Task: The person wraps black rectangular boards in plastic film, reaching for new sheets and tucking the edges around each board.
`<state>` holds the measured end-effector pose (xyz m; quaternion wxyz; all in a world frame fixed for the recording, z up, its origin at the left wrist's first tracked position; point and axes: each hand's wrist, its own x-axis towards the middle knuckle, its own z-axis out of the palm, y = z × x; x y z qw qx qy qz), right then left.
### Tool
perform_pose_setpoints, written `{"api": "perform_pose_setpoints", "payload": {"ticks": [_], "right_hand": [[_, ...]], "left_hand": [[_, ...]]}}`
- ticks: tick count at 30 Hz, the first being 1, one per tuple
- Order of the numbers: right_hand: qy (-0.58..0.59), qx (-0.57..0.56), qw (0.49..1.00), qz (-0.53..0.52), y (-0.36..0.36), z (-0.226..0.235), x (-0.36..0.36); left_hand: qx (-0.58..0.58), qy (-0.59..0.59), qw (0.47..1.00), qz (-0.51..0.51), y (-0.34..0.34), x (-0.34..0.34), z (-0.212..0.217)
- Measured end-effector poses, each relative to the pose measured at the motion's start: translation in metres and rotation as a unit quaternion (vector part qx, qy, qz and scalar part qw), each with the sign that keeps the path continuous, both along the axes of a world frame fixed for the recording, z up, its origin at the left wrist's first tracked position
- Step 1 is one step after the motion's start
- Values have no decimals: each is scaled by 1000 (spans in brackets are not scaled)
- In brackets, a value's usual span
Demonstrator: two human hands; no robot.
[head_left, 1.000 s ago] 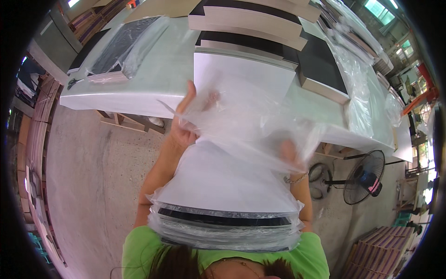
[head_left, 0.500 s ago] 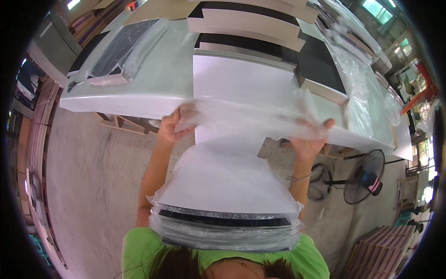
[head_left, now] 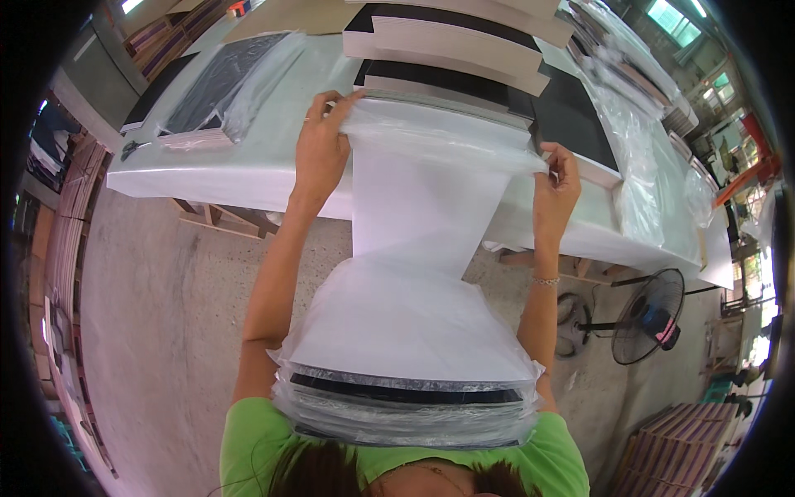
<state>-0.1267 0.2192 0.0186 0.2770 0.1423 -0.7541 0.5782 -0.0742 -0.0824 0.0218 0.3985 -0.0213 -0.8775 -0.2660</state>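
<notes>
My left hand pinches the left corner of a clear plastic bag, close to the near side of a black-topped board stack. My right hand grips the bag's right corner between thumb and fingers. Stretched between both hands, the bag's edge lies across a white panel that projects past the table's front edge. Against my body, below the panel, rests a pile of plastic-wrapped panels with a white top face. How far the bag encloses the white panel I cannot tell.
The table bears a plastic-wrapped dark panel and scissors at left. Another black-topped stack and loose plastic film lie at right. A fan stands on the floor, with stacked boards at lower right.
Both hands have moved away from my body, drawing the bag's edge farther over the white panel toward the stack. The motion blur on the hands and plastic has gone.
</notes>
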Motion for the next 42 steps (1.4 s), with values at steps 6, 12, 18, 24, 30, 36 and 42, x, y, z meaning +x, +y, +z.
{"api": "perform_pose_setpoints", "payload": {"ticks": [6,12,18,24,30,36,42], "right_hand": [[62,80,994,-28,-7,13,-6],[-69,-98,986,120,16,13,3],[-319,-491,715,382,28,10,33],[-408,-468,704,346,43,-35,76],[-542,-344,697,319,43,-81,109],[-565,-226,765,213,59,-202,99],[-394,-60,917,32,40,-275,91]], "left_hand": [[52,-35,998,-13,7,26,11],[206,-61,966,-144,-4,53,26],[706,-193,570,-373,-11,74,25],[678,-355,545,-343,-17,107,-44],[687,-420,536,-252,-8,150,-96],[475,-396,770,-157,-8,132,-201],[374,-263,886,-76,-24,122,-327]]}}
